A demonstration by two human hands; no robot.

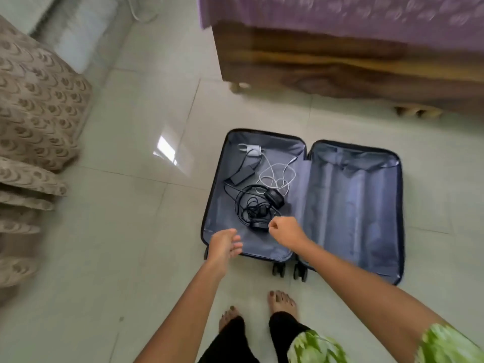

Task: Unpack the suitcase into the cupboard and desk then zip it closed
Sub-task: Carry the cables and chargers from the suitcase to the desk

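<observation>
Suitcase (348, 205) lies wide open and flat on the pale tiled floor (131, 231), just in front of my bare feet (281, 301). Its two halves sit side by side, and both have a blue-grey lining. Its little black wheels (288, 269) point toward me.

Its left half holds a few things. At the far end is a small white charger (252, 149). A thin white cable (277, 176) curls loosely near it. A flat black power brick (242, 176) lies beside the white cable. Closer to me are black headphones (272, 201) with a tangle of black wire (248, 205) around them. I see nothing in the right half but the lining.

My left hand (225, 244) hangs over the near left corner of the suitcase. Its fingers are loose and spread, and it holds nothing. My right hand (284, 230) is above the near edge of the headphones. Its fingers are curled in tight. I cannot tell if it pinches a bit of wire or nothing at all. My two hands are apart.

A wooden bed (353, 64) with a purple cover (340, 11) stands past the suitcase. A brown patterned cloth (34, 121) is far off on my left.
</observation>
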